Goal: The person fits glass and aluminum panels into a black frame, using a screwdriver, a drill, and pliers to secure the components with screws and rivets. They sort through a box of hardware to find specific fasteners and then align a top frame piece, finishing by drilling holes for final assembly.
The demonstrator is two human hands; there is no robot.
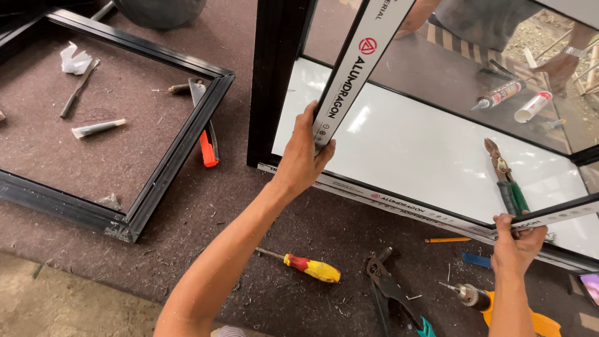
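An assembled black frame (181,143) lay left while the left hand (302,156) clasped the film-wrapped glazed sash (362,62) and the right hand (515,240) pinched its lower bar; protective film remained on, seemingly unfinished.

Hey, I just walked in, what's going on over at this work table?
A person is holding a black aluminium frame with white protective tape above a glossy white panel. The left hand grips one taped bar, the right hand another. Green-handled snips lie on the panel. A red-and-yellow screwdriver rests on the brown felt table, beside an empty black frame.
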